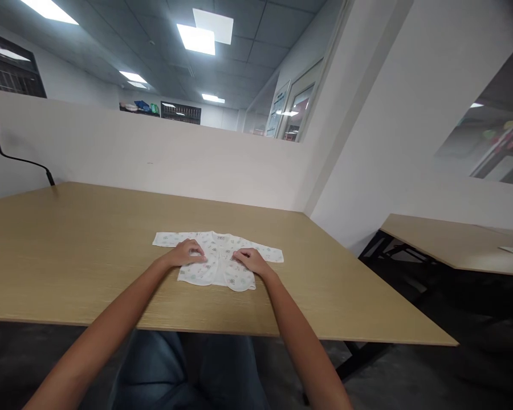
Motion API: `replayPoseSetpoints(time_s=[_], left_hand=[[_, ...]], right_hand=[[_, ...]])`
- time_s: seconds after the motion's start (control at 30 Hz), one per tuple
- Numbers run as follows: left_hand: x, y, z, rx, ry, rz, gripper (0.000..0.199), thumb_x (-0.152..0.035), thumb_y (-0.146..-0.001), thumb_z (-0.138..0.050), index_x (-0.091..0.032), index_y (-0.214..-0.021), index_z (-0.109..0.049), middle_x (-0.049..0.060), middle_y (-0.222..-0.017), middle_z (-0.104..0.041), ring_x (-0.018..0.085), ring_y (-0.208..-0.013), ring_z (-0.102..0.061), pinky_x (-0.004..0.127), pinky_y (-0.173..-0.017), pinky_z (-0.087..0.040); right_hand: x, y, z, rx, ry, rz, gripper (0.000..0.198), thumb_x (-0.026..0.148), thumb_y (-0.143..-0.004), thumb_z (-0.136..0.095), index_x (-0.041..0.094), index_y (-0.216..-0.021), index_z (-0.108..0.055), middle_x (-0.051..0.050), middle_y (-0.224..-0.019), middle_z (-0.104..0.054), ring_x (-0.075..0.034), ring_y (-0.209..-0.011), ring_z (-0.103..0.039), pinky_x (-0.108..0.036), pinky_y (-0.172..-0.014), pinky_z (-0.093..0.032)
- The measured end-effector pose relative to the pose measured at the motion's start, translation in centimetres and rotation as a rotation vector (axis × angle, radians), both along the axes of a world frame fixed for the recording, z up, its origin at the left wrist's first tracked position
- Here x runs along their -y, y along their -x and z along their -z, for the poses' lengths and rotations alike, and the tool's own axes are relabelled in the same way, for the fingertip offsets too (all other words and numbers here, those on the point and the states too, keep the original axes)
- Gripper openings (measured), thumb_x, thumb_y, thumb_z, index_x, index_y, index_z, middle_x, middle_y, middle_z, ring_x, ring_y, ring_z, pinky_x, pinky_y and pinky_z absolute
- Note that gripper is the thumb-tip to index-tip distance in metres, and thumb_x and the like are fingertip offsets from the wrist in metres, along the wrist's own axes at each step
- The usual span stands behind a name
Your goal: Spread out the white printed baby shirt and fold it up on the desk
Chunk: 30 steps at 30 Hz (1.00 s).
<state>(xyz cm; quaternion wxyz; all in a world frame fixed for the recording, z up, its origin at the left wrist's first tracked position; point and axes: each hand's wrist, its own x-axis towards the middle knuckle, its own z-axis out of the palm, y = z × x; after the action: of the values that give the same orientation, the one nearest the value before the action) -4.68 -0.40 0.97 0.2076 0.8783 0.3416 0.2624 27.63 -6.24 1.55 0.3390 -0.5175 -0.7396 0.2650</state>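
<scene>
A small white baby shirt (220, 262) with a pale printed pattern lies on the wooden table (111, 273) in front of me. Its long sleeves stretch out to both sides, and the two front panels part in the middle. My left hand (186, 253) rests on the left panel, fingers bent and a gap showing between thumb and forefinger. On the right panel lies my right hand (253, 261), its fingers pointing inward and touching the cloth. Both hands look open, though the fingertips of the right one are hard to make out.
A low white partition (188, 165) runs along the table's far edge. At the back left a black cable (21, 160) comes down to the tabletop. A second table (461, 239) stands to the right, past a gap. My legs (188, 370) are under the near edge.
</scene>
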Motion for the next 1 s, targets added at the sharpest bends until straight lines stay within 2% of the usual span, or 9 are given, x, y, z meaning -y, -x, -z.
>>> replayPoseSetpoints(time_s=[0.13,0.27,0.43,0.6,0.77,1.0], left_hand=[[-0.1,0.11,0.15,-0.002,-0.007,-0.009,0.041,-0.062,-0.082,-0.07,-0.026,-0.099,-0.079,0.007,-0.104,-0.071,0.025,-0.102,-0.063,0.032,-0.092,-0.045],[0.01,0.07,-0.04,-0.003,-0.002,-0.001,0.041,-0.062,-0.082,-0.07,-0.026,-0.099,-0.079,0.007,-0.104,-0.071,0.024,-0.102,-0.063,0.033,-0.093,-0.045],[0.35,-0.14,-0.39,0.01,0.007,0.004,0.045,-0.067,-0.08,-0.069,-0.026,-0.094,-0.08,0.007,-0.103,-0.072,0.024,-0.101,-0.063,0.033,-0.093,-0.045],[0.06,-0.04,-0.13,-0.004,-0.003,-0.006,0.043,-0.064,-0.081,-0.069,-0.025,-0.098,-0.079,0.007,-0.103,-0.071,0.025,-0.102,-0.063,0.033,-0.092,-0.046],[-0.05,0.0,0.01,0.0,0.013,-0.01,0.043,-0.066,-0.08,-0.07,-0.026,-0.095,-0.08,0.007,-0.104,-0.071,0.025,-0.103,-0.062,0.033,-0.094,-0.045],[-0.07,-0.01,-0.07,-0.003,-0.004,0.004,0.04,-0.062,-0.085,-0.066,-0.027,-0.097,-0.08,0.006,-0.103,-0.072,0.024,-0.103,-0.063,0.032,-0.094,-0.045]], right_hand=[[-0.1,-0.09,0.14,-0.018,0.002,-0.026,0.034,0.051,-0.083,-0.068,0.02,-0.086,-0.081,-0.006,-0.092,-0.078,-0.022,-0.086,-0.066,-0.031,-0.077,-0.047],[-0.12,-0.22,0.28,-0.035,0.018,-0.053,0.032,0.049,-0.077,-0.075,0.02,-0.089,-0.081,-0.006,-0.091,-0.077,-0.022,-0.084,-0.065,-0.031,-0.076,-0.047],[-0.17,-0.31,0.37,-0.039,0.009,-0.068,0.03,0.049,-0.081,-0.072,0.021,-0.089,-0.081,-0.005,-0.092,-0.078,-0.021,-0.087,-0.065,-0.03,-0.079,-0.047],[0.02,-0.25,0.11,-0.012,0.027,-0.057,0.032,0.048,-0.076,-0.077,0.02,-0.089,-0.081,-0.004,-0.085,-0.075,-0.02,-0.08,-0.063,-0.029,-0.073,-0.045],[0.17,-0.08,-0.1,-0.052,-0.002,-0.067,0.033,0.049,-0.085,-0.066,0.02,-0.086,-0.081,-0.007,-0.093,-0.078,-0.023,-0.089,-0.066,-0.032,-0.081,-0.048],[-0.19,-0.29,0.32,-0.025,0.016,-0.056,0.031,0.048,-0.076,-0.076,0.02,-0.088,-0.081,-0.005,-0.086,-0.076,-0.021,-0.082,-0.064,-0.031,-0.076,-0.047]])
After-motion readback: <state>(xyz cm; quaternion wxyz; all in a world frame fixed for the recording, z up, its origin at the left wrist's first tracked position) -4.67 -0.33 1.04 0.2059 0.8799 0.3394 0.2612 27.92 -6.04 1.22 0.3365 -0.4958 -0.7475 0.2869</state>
